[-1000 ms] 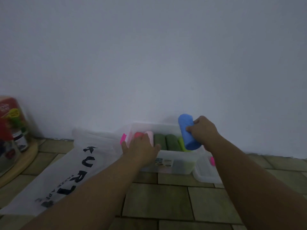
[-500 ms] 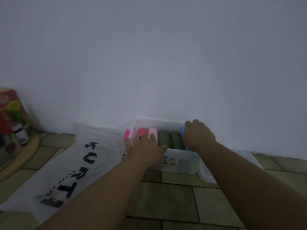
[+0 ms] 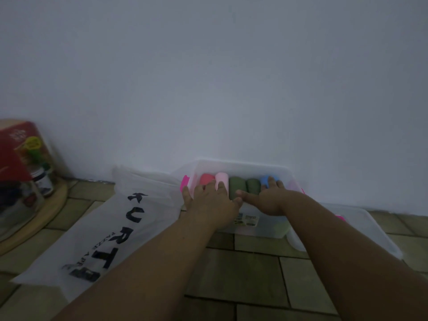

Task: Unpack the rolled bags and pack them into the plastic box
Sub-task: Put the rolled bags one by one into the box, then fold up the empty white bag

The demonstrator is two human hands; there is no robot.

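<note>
Five rolled bags show in the plastic box (image 3: 243, 165), packed side by side in one row, L to R: red roll (image 3: 205, 178), pink roll (image 3: 221, 180), left green roll (image 3: 236, 186), right green roll (image 3: 253, 184), blue roll (image 3: 265, 180). There is a pale shape to the R of the blue roll, too dim to ID. The box is clear and sits on the tiled floor (image 3: 254, 265) close to the wall (image 3: 208, 77), w/ a pink latch (image 3: 185, 181) on its L end. The label on the near side is partly hidden by the hands. The left hand (image 3: 213, 202) is palm down over the near-L part of the box, fingers straight, tips resting on the red and pink rolls, little finger outside the L rim. Its grip is apart, clamped on nothing. The right hand (image 3: 271, 200) is palm down, fingertips on the blue roll, thumb stretched L across the green rolls, its tip near the left thumb. Its grip is also apart. The clear lid (image 3: 361, 225) lies on the floor just R of the box; can't tell if they touch. A white bag (image 3: 115, 223) w/ black letters "KURT" lies flat on the floor L of the box, its far corner just beside the latch. At far L are a red carton (image 3: 20, 149) and a small jar (image 3: 44, 181) on a round wooden tray (image 3: 52, 205), all blurred. Light is dim.
</note>
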